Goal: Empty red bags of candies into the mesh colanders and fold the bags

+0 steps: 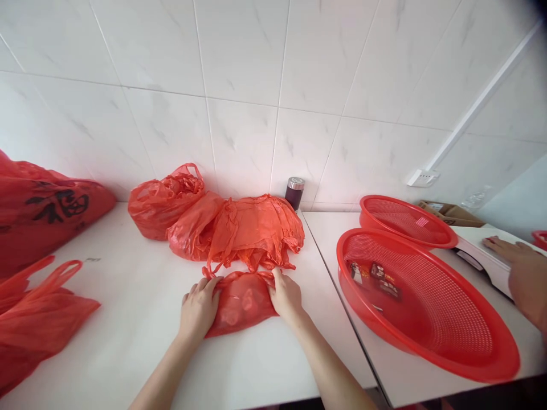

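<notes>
A filled red plastic bag [244, 304] lies on the white table in front of me, with pale lumpy contents showing through its thin film. On its left side my left hand [200, 304] is closed around the bag's upper corner. My right hand [285, 296] grips the opposite upper corner, thumb on top. The bag's handles reach out past both hands. Just behind it rests a pile of flat, crumpled red plastic bags [256, 225], touching or nearly touching the bag's handles.
Full red bags [156, 208] stand by the wall, beside a dark thermos [294, 193]. More red bags [43, 324] lie at left. Right of a table seam sit red mesh baskets [453, 307], the nearer holding small packets. Another person's hand [519, 262] rests on a white device [482, 250].
</notes>
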The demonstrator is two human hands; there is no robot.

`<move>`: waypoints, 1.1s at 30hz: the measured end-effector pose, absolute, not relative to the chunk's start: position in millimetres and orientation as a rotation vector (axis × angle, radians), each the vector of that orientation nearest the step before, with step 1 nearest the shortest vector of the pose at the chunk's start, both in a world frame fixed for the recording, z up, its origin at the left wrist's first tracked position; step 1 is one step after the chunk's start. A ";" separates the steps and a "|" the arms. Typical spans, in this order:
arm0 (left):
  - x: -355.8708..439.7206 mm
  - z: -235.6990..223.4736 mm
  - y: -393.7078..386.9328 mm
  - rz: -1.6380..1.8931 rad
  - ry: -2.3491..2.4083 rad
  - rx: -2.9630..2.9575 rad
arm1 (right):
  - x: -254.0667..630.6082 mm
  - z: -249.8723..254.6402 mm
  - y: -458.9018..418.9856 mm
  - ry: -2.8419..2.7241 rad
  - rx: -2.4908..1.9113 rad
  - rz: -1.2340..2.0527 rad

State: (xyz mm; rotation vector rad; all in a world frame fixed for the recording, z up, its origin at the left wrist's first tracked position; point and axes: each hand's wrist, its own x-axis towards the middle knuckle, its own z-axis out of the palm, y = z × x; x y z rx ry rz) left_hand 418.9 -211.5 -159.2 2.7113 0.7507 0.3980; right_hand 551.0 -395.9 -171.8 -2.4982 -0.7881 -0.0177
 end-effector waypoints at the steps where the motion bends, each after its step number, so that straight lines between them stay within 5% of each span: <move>1: 421.2 -159.7 -210.7 0.407 0.756 2.730 | 552.8 -171.5 -393.3 -0.790 -2.522 -0.024; 27: 336.7 -122.8 -209.9 0.265 0.895 2.572 | 528.1 -156.2 -427.5 -0.609 -2.313 0.314; 33: 369.0 -100.9 -237.1 0.680 0.733 2.706 | 526.8 -166.2 -433.8 -0.643 -2.087 0.350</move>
